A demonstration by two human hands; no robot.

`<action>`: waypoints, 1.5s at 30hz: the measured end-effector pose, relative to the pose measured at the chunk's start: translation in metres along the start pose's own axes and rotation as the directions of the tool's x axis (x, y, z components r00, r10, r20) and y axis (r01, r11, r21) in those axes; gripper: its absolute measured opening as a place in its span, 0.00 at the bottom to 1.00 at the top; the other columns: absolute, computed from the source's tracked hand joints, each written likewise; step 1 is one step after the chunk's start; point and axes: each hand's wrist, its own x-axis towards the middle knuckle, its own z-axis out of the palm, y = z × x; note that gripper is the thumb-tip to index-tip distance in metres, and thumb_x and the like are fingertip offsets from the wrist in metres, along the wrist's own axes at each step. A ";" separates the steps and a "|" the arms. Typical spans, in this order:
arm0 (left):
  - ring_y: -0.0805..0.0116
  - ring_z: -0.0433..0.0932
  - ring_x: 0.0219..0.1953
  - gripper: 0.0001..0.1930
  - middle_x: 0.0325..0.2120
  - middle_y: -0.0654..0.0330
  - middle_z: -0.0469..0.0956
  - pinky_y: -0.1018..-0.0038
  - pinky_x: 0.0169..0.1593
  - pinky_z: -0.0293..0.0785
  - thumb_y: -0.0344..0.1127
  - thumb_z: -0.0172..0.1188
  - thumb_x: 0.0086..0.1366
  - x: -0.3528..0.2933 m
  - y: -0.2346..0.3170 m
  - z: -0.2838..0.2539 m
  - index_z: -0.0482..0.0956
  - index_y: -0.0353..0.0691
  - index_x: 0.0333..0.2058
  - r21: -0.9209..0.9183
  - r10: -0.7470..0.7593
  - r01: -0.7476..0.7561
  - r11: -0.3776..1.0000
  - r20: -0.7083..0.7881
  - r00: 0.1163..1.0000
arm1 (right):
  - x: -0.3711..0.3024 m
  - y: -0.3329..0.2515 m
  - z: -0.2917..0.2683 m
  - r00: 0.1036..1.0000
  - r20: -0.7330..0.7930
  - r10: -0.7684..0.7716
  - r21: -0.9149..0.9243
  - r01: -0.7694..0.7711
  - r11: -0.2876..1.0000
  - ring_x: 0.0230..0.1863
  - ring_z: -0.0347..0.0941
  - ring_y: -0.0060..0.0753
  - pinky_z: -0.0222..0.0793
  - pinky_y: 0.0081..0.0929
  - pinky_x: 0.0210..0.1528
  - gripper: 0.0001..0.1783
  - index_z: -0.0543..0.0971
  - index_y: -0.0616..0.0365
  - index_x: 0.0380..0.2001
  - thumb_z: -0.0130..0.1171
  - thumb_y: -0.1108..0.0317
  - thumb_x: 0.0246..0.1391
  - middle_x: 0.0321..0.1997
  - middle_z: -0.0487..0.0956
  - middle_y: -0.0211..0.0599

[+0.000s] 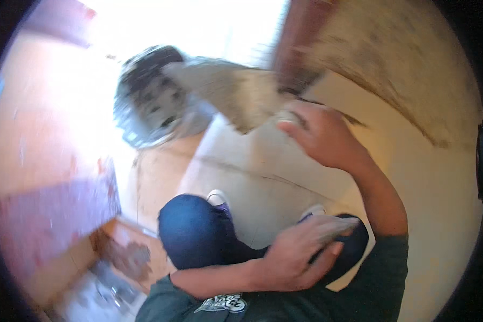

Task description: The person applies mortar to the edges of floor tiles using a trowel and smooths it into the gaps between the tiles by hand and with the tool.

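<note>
My right hand (324, 134) is closed around the handle of a trowel (241, 96), whose broad, greyish, smeared blade points left and is blurred by motion. The blade's far end overlaps a clear plastic bag (150, 102) with dark, lumpy material in it. Across my lap, above the right knee, my left hand (298, 255) is curled around a flat grey piece (335, 228). What that piece is, I cannot make out.
Pale floor tiles (241, 177) with dark joints lie around my shoes. A rough brownish surface (397, 59) rises at the upper right. At lower left stands a purplish panel (53, 214), with a whitish plastic-like heap (99, 295) below it. Bright light washes out the top.
</note>
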 end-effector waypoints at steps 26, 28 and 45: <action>0.55 0.80 0.39 0.19 0.39 0.52 0.79 0.66 0.44 0.76 0.30 0.57 0.67 -0.025 0.035 -0.075 0.76 0.37 0.56 -0.298 0.039 -0.164 0.940 -0.384 0.923 | 0.052 -0.119 -0.024 0.919 -0.089 -0.384 -0.592 0.261 0.762 0.40 0.76 0.55 0.71 0.45 0.38 0.18 0.73 0.58 0.47 0.64 0.70 0.52 0.47 0.75 0.45; 0.54 0.79 0.40 0.19 0.39 0.51 0.78 0.65 0.46 0.76 0.31 0.55 0.69 -0.027 0.036 -0.078 0.74 0.36 0.57 -0.303 0.028 -0.135 0.943 -0.333 0.942 | 0.051 -0.087 0.007 0.940 -0.098 -0.328 -0.564 0.219 0.796 0.41 0.76 0.55 0.72 0.46 0.39 0.19 0.73 0.56 0.46 0.65 0.71 0.51 0.50 0.74 0.43; 0.62 0.78 0.35 0.20 0.38 0.55 0.78 0.66 0.39 0.74 0.31 0.53 0.70 -0.048 0.033 -0.088 0.71 0.41 0.60 -0.476 0.118 -0.363 0.801 -0.469 0.875 | 0.089 -0.164 -0.078 0.826 0.004 -0.564 -0.934 0.205 0.294 0.45 0.77 0.52 0.72 0.46 0.48 0.15 0.79 0.59 0.44 0.64 0.71 0.52 0.39 0.81 0.46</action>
